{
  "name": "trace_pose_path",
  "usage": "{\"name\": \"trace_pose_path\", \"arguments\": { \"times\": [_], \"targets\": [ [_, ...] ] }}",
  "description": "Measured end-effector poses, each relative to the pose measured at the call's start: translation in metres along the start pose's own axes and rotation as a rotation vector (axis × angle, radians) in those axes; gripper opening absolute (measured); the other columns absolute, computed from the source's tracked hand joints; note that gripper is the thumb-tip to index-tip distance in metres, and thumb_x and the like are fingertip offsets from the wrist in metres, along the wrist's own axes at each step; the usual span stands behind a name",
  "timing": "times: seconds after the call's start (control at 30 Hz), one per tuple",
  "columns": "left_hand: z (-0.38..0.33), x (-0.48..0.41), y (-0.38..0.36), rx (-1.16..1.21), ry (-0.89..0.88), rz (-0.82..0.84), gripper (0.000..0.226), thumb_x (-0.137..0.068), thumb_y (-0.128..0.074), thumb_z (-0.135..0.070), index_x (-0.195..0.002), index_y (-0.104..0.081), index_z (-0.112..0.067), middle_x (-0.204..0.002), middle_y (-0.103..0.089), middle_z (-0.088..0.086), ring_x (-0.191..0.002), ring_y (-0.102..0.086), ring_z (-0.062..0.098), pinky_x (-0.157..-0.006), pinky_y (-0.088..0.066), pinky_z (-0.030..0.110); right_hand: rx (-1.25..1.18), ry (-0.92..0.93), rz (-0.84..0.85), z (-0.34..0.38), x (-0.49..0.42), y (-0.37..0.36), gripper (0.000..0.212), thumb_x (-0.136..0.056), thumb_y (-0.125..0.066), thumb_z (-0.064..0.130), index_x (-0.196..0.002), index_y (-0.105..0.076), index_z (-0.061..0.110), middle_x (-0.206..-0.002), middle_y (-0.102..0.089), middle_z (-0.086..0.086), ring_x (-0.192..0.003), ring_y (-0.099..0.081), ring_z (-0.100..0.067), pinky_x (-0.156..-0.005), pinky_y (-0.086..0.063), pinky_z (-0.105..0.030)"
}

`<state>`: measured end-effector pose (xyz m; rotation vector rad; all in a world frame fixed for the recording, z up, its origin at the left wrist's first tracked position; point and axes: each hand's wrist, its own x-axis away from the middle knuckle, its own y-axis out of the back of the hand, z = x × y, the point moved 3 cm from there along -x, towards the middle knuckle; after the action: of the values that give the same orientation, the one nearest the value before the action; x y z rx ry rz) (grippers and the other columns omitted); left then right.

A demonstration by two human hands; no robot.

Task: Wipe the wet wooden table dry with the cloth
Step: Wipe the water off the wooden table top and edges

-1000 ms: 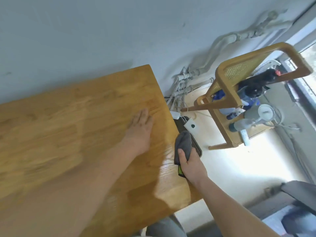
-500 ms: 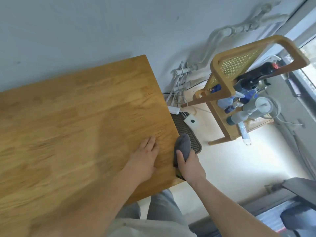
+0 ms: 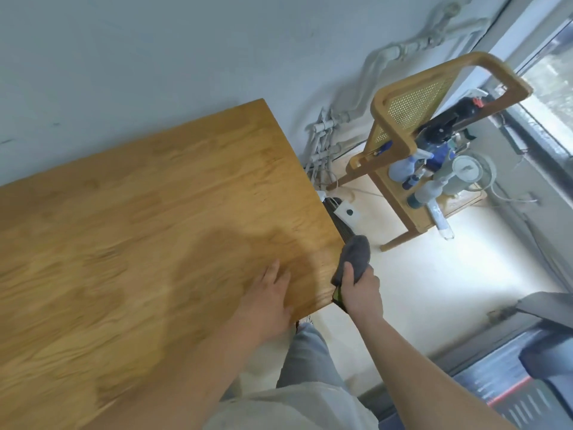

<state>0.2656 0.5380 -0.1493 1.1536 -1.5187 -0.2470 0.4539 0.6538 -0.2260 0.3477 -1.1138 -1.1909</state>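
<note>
Qty: 1 table point(image 3: 124, 212), 1 cloth point(image 3: 356, 254), 2 hands (L hand point(image 3: 266, 301), R hand point(image 3: 361, 291)), 1 rattan chair point(image 3: 390, 119).

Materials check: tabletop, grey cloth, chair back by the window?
Tabletop: wood, honey tone, visible grain and joined strips; slight sheen, probably sealed.
Cloth: soft grey textile, maybe microfibre; it bunches limply in the right hand.
Chair back: rounded wooden frame around a woven mesh panel, cane-like, possibly synthetic.

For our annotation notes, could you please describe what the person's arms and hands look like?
The left forearm and right forearm are bare, with no sleeves in view. The left hand and right hand show no gloves, rings or watch.
</note>
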Motion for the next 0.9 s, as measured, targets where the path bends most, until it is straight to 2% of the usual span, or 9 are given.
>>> {"name": "trace_pose_path", "arguments": {
  "times": [0.13, 0.2, 0.33, 0.43, 0.57, 0.67, 0.73, 0.8, 0.9],
  "targets": [
    [0.036, 0.051, -0.008, 0.062, -0.05, -0.053, 0.071, -0.105, -0.051, -0.035, -0.163, -0.013, -0.02, -0.171, 0.017, 0.002, -0.159, 0.002, 0.027, -0.125, -0.015, 0.037, -0.218, -0.227, -0.178, 0.011, 0.035, -0.017, 0.064, -0.105, -0.041, 0.049, -0.154, -0.029, 0.009, -0.143, -0.046, -0.022, -0.118, -0.058, -0.044, -0.096, -0.053, -0.051],
    [0.062, 0.082, -0.015, 0.057, -0.06, -0.069, 0.069, -0.106, -0.048, -0.034, -0.163, -0.012, -0.02, -0.171, 0.02, 0.001, -0.158, 0.006, 0.025, -0.126, -0.015, 0.036, -0.347, -0.296, -0.23, 0.015, 0.058, -0.036, 0.064, -0.104, -0.042, 0.046, -0.152, -0.031, 0.005, -0.144, -0.051, -0.023, -0.119, -0.059, -0.045, -0.099, -0.053, -0.053],
    [0.123, 0.138, -0.028, 0.081, -0.02, -0.06, 0.068, -0.105, -0.05, -0.034, -0.163, -0.017, -0.02, -0.171, 0.017, 0.003, -0.158, 0.003, 0.024, -0.126, -0.016, 0.036, -0.529, -0.346, -0.19, 0.034, 0.14, -0.103, 0.062, -0.107, -0.042, 0.044, -0.15, -0.035, 0.0, -0.143, -0.056, -0.023, -0.124, -0.059, -0.043, -0.101, -0.048, -0.047],
    [0.158, 0.158, -0.031, 0.092, 0.014, -0.034, 0.069, -0.103, -0.053, -0.035, -0.162, -0.02, -0.021, -0.173, 0.005, 0.006, -0.158, -0.005, 0.026, -0.125, -0.019, 0.037, -0.64, -0.367, -0.099, 0.053, 0.207, -0.164, 0.067, -0.108, -0.043, 0.045, -0.152, -0.033, -0.004, -0.144, -0.056, -0.024, -0.127, -0.059, -0.039, -0.103, -0.046, -0.042],
    [0.179, 0.162, -0.029, 0.084, 0.035, -0.009, 0.055, -0.102, -0.054, -0.036, -0.152, -0.038, -0.018, -0.158, -0.035, 0.007, -0.143, -0.033, 0.027, -0.113, -0.038, 0.038, -0.67, -0.423, 0.072, 0.062, 0.246, -0.201, 0.073, -0.108, -0.041, 0.05, -0.148, -0.038, -0.011, -0.137, -0.061, -0.026, -0.119, -0.064, -0.038, -0.099, -0.05, -0.04],
    [0.18, 0.16, -0.032, 0.07, 0.047, 0.013, 0.055, -0.103, -0.053, -0.034, -0.153, -0.038, -0.016, -0.161, -0.032, 0.008, -0.142, -0.038, 0.028, -0.112, -0.041, 0.041, -0.651, -0.438, 0.208, 0.055, 0.225, -0.18, 0.071, -0.106, -0.04, 0.056, -0.133, -0.052, -0.008, -0.112, -0.068, -0.018, -0.096, -0.067, -0.037, -0.088, -0.054, -0.04],
    [0.178, 0.16, -0.037, 0.099, 0.044, 0.025, 0.057, -0.104, -0.051, -0.032, -0.156, -0.033, -0.015, -0.165, -0.025, 0.007, -0.142, -0.04, 0.028, -0.111, -0.041, 0.039, -0.663, -0.47, 0.209, 0.048, 0.198, -0.155, 0.06, -0.105, -0.041, 0.058, -0.127, -0.053, 0.004, -0.1, -0.064, -0.01, -0.081, -0.063, -0.029, -0.081, -0.053, -0.04],
    [0.175, 0.16, -0.04, 0.144, 0.027, 0.026, 0.06, -0.105, -0.05, -0.031, -0.159, -0.027, -0.018, -0.169, -0.016, 0.003, -0.142, -0.04, 0.026, -0.11, -0.041, 0.034, -0.668, -0.483, 0.173, 0.043, 0.167, -0.128, 0.06, -0.105, -0.04, 0.058, -0.136, -0.05, 0.008, -0.118, -0.063, -0.011, -0.093, -0.062, -0.032, -0.087, -0.052, -0.043],
    [0.179, 0.159, -0.042, 0.197, 0.032, 0.004, 0.062, -0.106, -0.048, -0.03, -0.161, -0.023, -0.023, -0.172, -0.008, 0.0, -0.146, -0.037, 0.025, -0.113, -0.036, 0.032, -0.607, -0.505, 0.11, 0.036, 0.134, -0.111, 0.073, -0.102, -0.039, 0.064, -0.15, -0.04, 0.009, -0.142, -0.057, -0.014, -0.122, -0.058, -0.039, -0.107, -0.047, -0.051]
  ]
}}
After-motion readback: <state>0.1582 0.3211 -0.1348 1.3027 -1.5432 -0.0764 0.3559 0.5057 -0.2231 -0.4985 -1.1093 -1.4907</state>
